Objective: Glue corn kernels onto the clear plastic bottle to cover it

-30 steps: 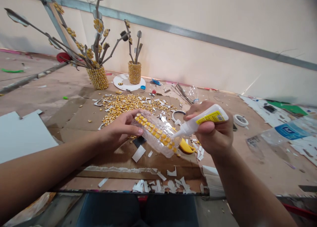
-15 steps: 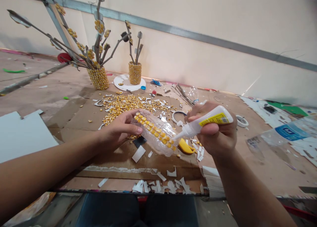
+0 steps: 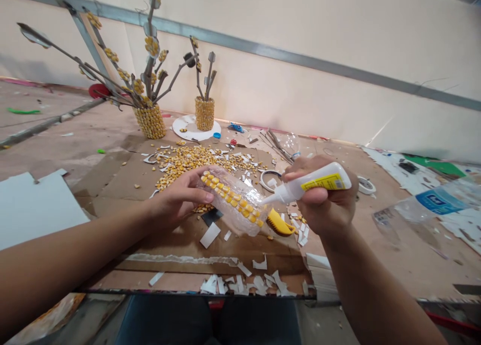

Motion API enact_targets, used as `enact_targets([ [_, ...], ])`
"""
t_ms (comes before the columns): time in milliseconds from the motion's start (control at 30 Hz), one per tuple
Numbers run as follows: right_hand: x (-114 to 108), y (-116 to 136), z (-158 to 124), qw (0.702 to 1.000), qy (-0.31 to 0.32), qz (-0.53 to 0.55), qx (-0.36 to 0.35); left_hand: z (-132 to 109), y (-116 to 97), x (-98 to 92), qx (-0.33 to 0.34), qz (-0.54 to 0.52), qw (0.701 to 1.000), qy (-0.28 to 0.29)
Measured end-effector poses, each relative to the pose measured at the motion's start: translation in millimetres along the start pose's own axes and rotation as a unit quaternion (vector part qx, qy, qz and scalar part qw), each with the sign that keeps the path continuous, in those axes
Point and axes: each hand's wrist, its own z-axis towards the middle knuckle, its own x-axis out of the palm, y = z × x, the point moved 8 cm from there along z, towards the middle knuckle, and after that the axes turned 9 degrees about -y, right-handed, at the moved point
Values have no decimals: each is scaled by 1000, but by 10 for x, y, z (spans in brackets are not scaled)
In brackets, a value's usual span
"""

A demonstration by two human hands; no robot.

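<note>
My left hand (image 3: 188, 194) is closed on one end of a clear plastic cylinder (image 3: 225, 212), perhaps a cut bottle, held tilted above the table. Rows of yellow corn kernels (image 3: 235, 199) run along its side. In my right hand (image 3: 328, 204) is a white glue bottle (image 3: 310, 184) with a yellow label, its nozzle pointing left and down to the plastic just above the kernels. Whether the tip touches the surface, I cannot tell. Behind the cylinder lies a heap of loose corn kernels (image 3: 195, 157) mixed with white scraps. A yellow brush-like piece (image 3: 280, 223) lies beyond the cylinder's right end.
Two kernel-covered pots (image 3: 149, 122) with branches stand at the back, the smaller on a white disc (image 3: 184, 132). To the right are a tape roll (image 3: 364, 185) and a clear bottle (image 3: 438, 200). White paper scraps (image 3: 246, 284) litter the front edge; white board (image 3: 37, 207) lies left.
The glue bottle's nozzle has shifted slightly left along the plastic, beside the kernel rows. My left hand still holds the cylinder, almost in the same place.
</note>
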Motion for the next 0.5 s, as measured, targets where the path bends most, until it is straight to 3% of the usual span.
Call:
enact_targets([
  [167, 10, 39, 11, 1000, 1, 9, -13, 1, -5, -29, -9, 5, 999, -33],
  [300, -55, -17, 19, 1000, -15, 2, -2, 5, -103, -14, 21, -13, 999, -42],
  [500, -334, -427, 50, 984, -99, -23, 147, 4, -223, 9, 42, -11, 999, 4],
])
